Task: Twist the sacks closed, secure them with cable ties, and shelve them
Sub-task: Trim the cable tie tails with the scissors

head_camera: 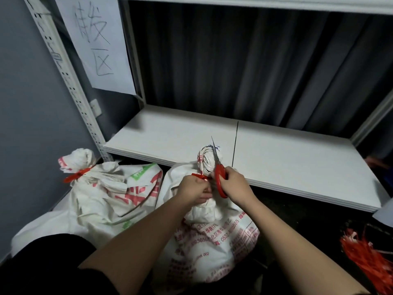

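Note:
A white woven sack [214, 248] with red print stands on the floor in front of me, its neck twisted into a bunch [205, 159]. A red cable tie [200, 176] circles that neck. My left hand [194, 189] pinches the tie at the neck. My right hand [235, 182] grips red-handled scissors [219, 177], blades pointing up beside the twisted top. To the left leans a second white sack [110, 192], its neck closed with a red cable tie [77, 174].
A white shelf board [276, 160] runs just behind the sacks, with a dark curtain behind it. The perforated shelf upright [70, 81] stands at left, with a handwritten paper sign [95, 43] beside it. A heap of red cable ties [368, 254] lies on the dark floor at right.

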